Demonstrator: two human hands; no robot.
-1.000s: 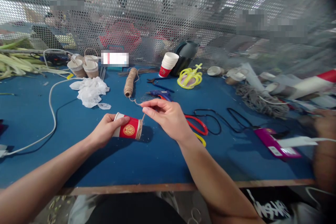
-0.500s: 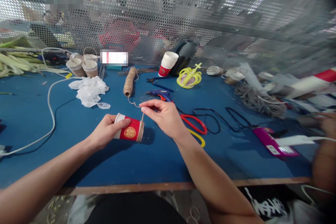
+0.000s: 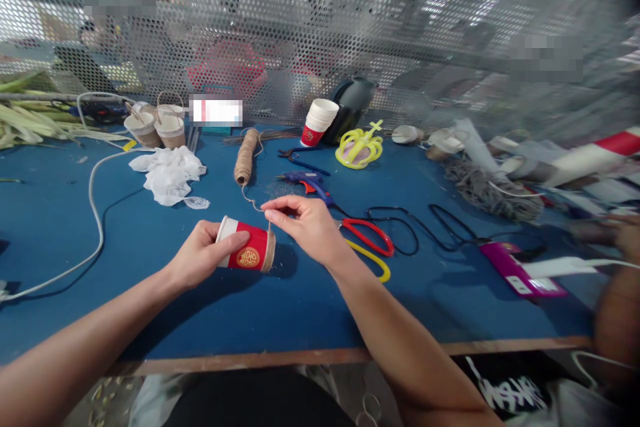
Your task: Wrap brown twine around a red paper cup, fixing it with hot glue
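Note:
My left hand is closed around a red and white paper cup, which lies on its side in the air above the table. Brown twine is wound about the cup's right end. Above that end, my right hand pinches the twine between thumb and fingers, and a short length runs from the fingertips down to the cup. Beyond the hands lies the spool of twine, its loose strand leading to my right fingers. A blue glue gun rests just past my right hand.
Scissors with red and yellow handles lie right of my right forearm. Stacked paper cups, a yellow crown-shaped piece, pliers and white lace are farther back. A purple box with cables sits at right, near another person's arm.
My right hand has shifted slightly left and down along the cup's end, still pinching the twine. My left hand holds the cup in nearly the same place.

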